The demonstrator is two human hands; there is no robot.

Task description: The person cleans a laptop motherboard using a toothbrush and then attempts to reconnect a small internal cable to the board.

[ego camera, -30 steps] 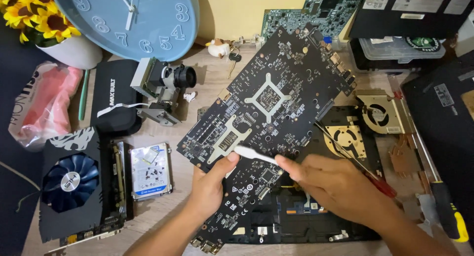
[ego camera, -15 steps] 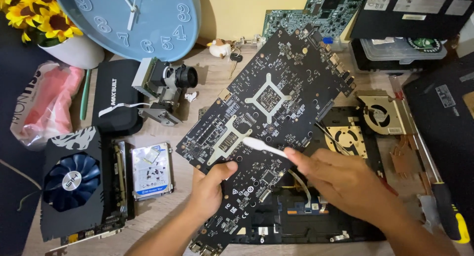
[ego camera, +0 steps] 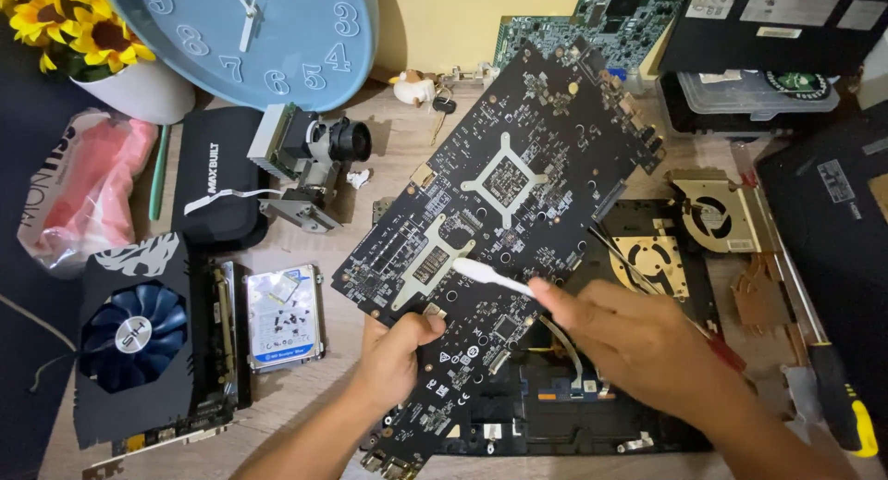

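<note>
Motherboard (ego camera: 499,230), large and dark, sat tilted across the middle of the desk, its lower part held up over an opened laptop base (ego camera: 555,415). Far to the left of the left hand (ego camera: 398,350) lay a graphics card with a blue fan (ego camera: 139,337), and nearer to that hand a silver hard drive (ego camera: 285,318). The left hand gripped the board's lower left edge, thumb pressed on top and fingers curled beneath. Just up and left of the right hand (ego camera: 638,346), a white brush (ego camera: 490,276) reached out to the metal-framed chip (ego camera: 430,267), its tip touching there. The right hand was closed around the brush's handle, pinching it between thumb and fingers; a red-handled tool (ego camera: 726,350) showed just at its right side. Further right of that hand lay copper cooling fans (ego camera: 684,230) and a yellow-tipped screwdriver (ego camera: 837,401). As a judgement, the board was already lifted free of the laptop and its coolers were off, with the brush at one chip only, so the cleaning looked early; how much dust remained could not be told.
</note>
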